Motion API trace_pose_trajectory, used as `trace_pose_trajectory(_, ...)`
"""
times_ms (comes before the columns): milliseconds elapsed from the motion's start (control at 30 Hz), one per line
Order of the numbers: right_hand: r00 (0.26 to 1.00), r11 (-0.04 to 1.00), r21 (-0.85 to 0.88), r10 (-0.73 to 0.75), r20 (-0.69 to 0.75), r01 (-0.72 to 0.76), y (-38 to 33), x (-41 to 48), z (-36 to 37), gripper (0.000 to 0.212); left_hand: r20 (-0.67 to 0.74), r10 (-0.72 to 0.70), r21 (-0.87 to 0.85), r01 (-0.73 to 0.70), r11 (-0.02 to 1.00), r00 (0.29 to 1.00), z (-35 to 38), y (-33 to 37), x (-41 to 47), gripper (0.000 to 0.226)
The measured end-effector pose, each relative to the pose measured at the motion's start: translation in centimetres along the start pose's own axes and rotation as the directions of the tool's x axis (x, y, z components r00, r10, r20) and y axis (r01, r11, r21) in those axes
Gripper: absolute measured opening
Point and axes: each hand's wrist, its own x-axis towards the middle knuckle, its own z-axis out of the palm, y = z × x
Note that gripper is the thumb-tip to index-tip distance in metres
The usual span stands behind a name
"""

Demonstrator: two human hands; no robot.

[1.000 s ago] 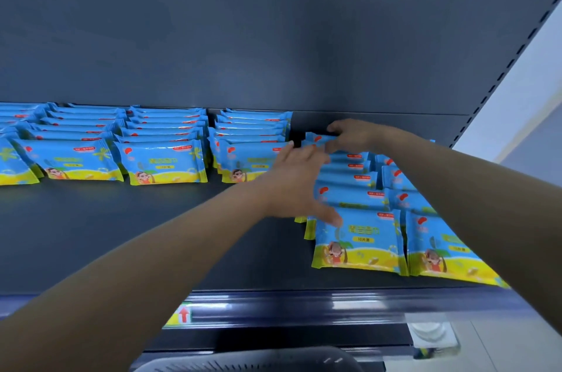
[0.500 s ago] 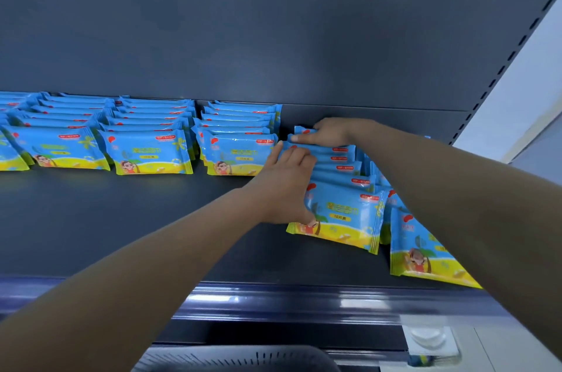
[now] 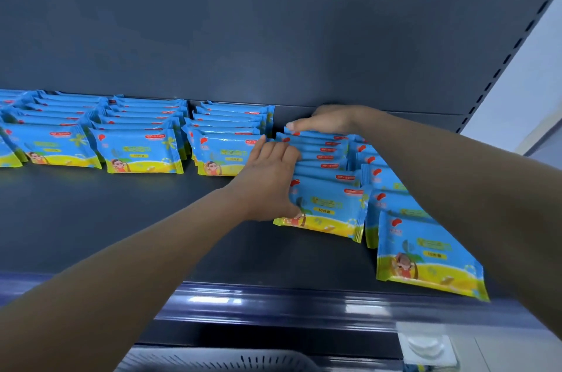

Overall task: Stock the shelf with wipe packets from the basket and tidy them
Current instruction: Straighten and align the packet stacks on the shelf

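Blue and yellow wipe packets stand in rows on the dark shelf [image 3: 121, 219]. My left hand [image 3: 267, 180] presses with straight fingers against the left side of one leaning row [image 3: 328, 207], its thumb on the front packet. My right hand [image 3: 322, 120] lies flat over the top of that row's rearmost packet, near the back wall. To the right, another row [image 3: 425, 253] fans out loosely toward the shelf's front edge, partly hidden by my right forearm. The grey basket [image 3: 219, 361] shows only its rim at the bottom edge.
Neat rows of packets [image 3: 143, 152] fill the back of the shelf to the left, the nearest one [image 3: 225, 152] just left of my left hand. A glossy front rail [image 3: 273, 301] edges the shelf. A slotted upright [image 3: 517, 40] bounds the right side. A white object [image 3: 425, 347] sits below right.
The row between my hands has slid back and to the left, closing up against the neighbouring row. Both hands moved with it. The right-hand row stayed spread out.
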Motion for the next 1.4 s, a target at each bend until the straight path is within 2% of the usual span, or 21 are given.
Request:
trace_pose_trajectory(133,0.990,0.994,0.088,-0.053,-0.132,0.065,0.0,-0.6,-1.4,0.044,-0.128,-0.011,0.087,0.022,0.996,0.992,0.5,-0.4,1.3,0.068)
trace_pose_trajectory(267,0.975,0.977,0.180,-0.074,-0.210,0.113,-0.1,-1.2,-1.9,0.027,-0.167,-0.055,0.162,0.083,0.983,0.984,1.0,-0.1,3.3,0.071)
trace_pose_trajectory(367,0.961,0.957,0.270,-0.027,-0.276,0.104,0.4,-0.8,-1.1,0.029,-0.171,-0.095,0.163,0.123,0.979,0.981,1.2,-0.2,4.3,0.076)
trace_pose_trajectory(467,0.905,0.971,0.225,0.022,-0.424,0.082,1.4,-0.7,-0.5,0.027,-0.148,-0.114,0.155,0.137,0.978,0.982,1.3,-0.6,4.7,0.081)
trace_pose_trajectory(533,0.882,0.987,0.156,0.095,-0.462,-0.024,2.1,-0.7,-0.6,0.022,-0.130,-0.140,0.179,0.162,0.970,0.982,1.3,-0.6,4.8,0.085)
trace_pose_trajectory(600,0.883,0.985,0.139,0.156,-0.442,-0.105,2.5,-0.9,-0.5,0.029,-0.116,-0.167,0.199,0.188,0.962,0.979,1.2,-0.5,4.8,0.091)
trace_pose_trajectory(700,0.899,0.963,0.226,0.224,-0.377,-0.145,2.6,-1.1,-0.4,0.036,-0.111,-0.190,0.201,0.209,0.957,0.976,1.1,-0.2,4.9,0.093)
trace_pose_trajectory(867,0.886,0.934,0.353,0.210,-0.413,-0.057,2.2,-0.8,-0.9,0.038,-0.160,-0.191,0.169,0.218,0.961,0.968,1.0,0.0,4.7,0.090)
trace_pose_trajectory(1000,0.868,0.887,0.461,0.246,-0.430,-0.024,2.2,-1.2,-0.9,0.013,-0.121,-0.171,0.210,0.194,0.958,0.978,0.5,-0.6,4.5,0.095)
trace_pose_trajectory(1100,0.881,0.889,0.457,0.241,-0.407,-0.032,1.9,-2.3,-0.9,0.032,-0.101,-0.180,0.235,0.199,0.951,0.978,0.3,-0.2,5.1,0.092)
trace_pose_trajectory(1400,0.935,0.850,0.526,0.218,-0.279,-0.041,1.2,-5.3,0.5,0.039,-0.007,-0.255,0.220,0.250,0.943,0.967,0.1,0.6,5.5,0.093)
